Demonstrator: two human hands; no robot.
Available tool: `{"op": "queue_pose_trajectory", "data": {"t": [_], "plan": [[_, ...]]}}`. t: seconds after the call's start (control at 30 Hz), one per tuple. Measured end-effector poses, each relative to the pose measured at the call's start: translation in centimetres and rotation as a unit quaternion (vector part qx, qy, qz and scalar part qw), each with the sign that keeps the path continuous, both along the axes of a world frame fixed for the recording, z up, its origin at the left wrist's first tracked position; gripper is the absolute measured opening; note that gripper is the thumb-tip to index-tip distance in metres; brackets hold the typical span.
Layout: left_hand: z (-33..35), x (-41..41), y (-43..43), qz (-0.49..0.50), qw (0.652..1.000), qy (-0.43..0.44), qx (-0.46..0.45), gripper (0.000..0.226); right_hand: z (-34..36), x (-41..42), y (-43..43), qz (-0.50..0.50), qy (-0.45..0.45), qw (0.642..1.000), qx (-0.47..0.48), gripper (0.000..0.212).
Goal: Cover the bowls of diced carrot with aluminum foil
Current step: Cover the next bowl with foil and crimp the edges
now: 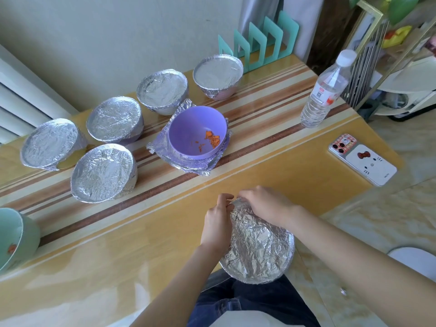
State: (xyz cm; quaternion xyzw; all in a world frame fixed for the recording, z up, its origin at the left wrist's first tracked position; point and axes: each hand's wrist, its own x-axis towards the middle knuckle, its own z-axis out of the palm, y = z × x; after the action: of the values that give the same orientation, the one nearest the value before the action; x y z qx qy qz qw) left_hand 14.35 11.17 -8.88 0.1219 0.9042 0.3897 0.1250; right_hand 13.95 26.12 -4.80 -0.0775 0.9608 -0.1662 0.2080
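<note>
- Yellow wood with brown and cream stripes: the counter (141, 244) carries nearly everything here.
- Five covered bowls (115, 119) stand on its far-left part, four in a curved row along the wall side and one nearer me. Each has crinkled foil stretched over its mouth and folded down its sides.
- The foil-wrapped bowl (257, 246) I am working on sits at the counter's near edge and partly overhangs my lap. Its foil top is tilted toward me.
- My right grip (264, 206) lies over the far rim of that bowl, fingers curled down onto the foil.
- My left grip (217, 223) is on the bowl's left side, its fingertips pinching the foil edge just beside the right one.
- A purple bowl (188, 128) stands uncovered in the middle of the counter, on a stack of loose foil sheets (160, 147).
- A mint-green bowl (26, 232) is cut off by the left edge, uncovered, with a bit of orange inside.
- A teal rack (259, 41) stands at the far edge.
- A clear water bottle (325, 90) stands upright to the right.
- A phone (363, 159) lies face down near the right edge.
- A little diced carrot (213, 139) lies in the purple bowl.
</note>
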Motion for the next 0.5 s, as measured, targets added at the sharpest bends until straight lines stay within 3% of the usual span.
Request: {"op": "queue_pose_trajectory", "data": {"t": [0.17,0.5], "plan": [[-0.2,-0.4,0.1,0.022,1.000,0.006,0.022,0.042,-1.0,0.2,1.9,-0.068,-0.028,0.991,-0.109,0.035],[0.2,-1.4,0.8,0.070,0.996,0.030,0.039,0.035,-1.3,-0.4,2.8,-0.133,-0.018,0.976,-0.171,0.031]]}}
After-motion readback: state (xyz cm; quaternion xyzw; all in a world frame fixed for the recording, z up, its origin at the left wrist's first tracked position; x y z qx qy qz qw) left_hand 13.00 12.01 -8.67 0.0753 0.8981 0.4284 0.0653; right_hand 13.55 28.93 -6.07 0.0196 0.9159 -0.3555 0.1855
